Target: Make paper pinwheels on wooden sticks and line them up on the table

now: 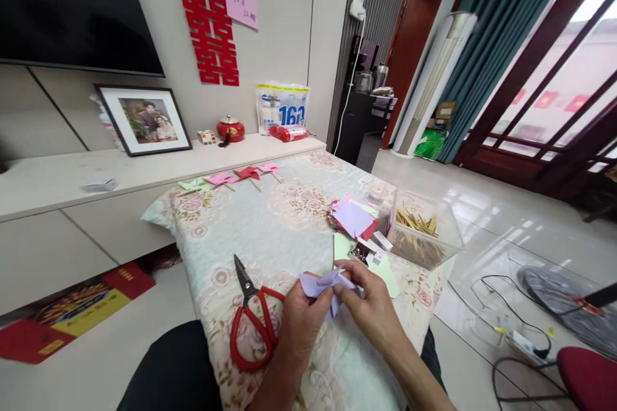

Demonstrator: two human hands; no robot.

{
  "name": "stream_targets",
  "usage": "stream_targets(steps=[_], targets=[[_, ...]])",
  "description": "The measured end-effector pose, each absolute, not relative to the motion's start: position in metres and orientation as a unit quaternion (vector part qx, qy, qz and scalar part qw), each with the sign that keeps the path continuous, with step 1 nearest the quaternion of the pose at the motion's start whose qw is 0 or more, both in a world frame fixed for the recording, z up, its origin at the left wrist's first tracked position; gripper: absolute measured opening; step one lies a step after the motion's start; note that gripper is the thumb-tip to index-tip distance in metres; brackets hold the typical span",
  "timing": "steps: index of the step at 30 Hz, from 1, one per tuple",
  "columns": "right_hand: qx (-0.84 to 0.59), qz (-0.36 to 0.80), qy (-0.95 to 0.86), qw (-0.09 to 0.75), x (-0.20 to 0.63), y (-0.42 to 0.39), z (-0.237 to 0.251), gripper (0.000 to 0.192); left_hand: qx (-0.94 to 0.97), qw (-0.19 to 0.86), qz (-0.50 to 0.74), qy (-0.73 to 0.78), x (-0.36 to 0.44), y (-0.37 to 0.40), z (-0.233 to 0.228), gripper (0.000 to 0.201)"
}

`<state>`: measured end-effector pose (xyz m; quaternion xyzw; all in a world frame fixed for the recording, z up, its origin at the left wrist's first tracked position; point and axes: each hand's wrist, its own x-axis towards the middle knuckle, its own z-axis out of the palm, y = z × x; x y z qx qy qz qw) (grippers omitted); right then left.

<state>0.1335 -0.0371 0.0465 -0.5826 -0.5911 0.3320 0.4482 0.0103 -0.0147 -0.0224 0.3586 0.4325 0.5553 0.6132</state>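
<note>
A lilac paper pinwheel (330,279), its blades folded toward the middle, is held between both hands just above the near part of the table. My left hand (304,313) pinches it from the left, thumb on top. From the right, my right hand (366,292) grips it with thumb and fingers close to the centre; whether a small pin is there I cannot make out. Red-handled scissors (253,318) lie beside my left wrist, blades pointing away. Beyond my right hand sits a small open box of metal pins (360,253) on pale green paper (388,277).
A clear bin of thin wooden sticks (418,237) stands at the table's right edge, near a stack of coloured paper squares (354,216). Several finished pinwheels (247,173) lie at the far edge of the flowered tablecloth (241,218). A cabinet (144,167) runs behind.
</note>
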Motion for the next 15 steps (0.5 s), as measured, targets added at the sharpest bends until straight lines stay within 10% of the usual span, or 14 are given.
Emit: stream_targets(steps=[15], targets=[[-0.693, 0.023, -0.641, 0.33, 0.246, 0.013, 0.112, 0.025, 0.312, 0.653, 0.546, 0.422, 0.009, -0.017, -0.014, 0.037]])
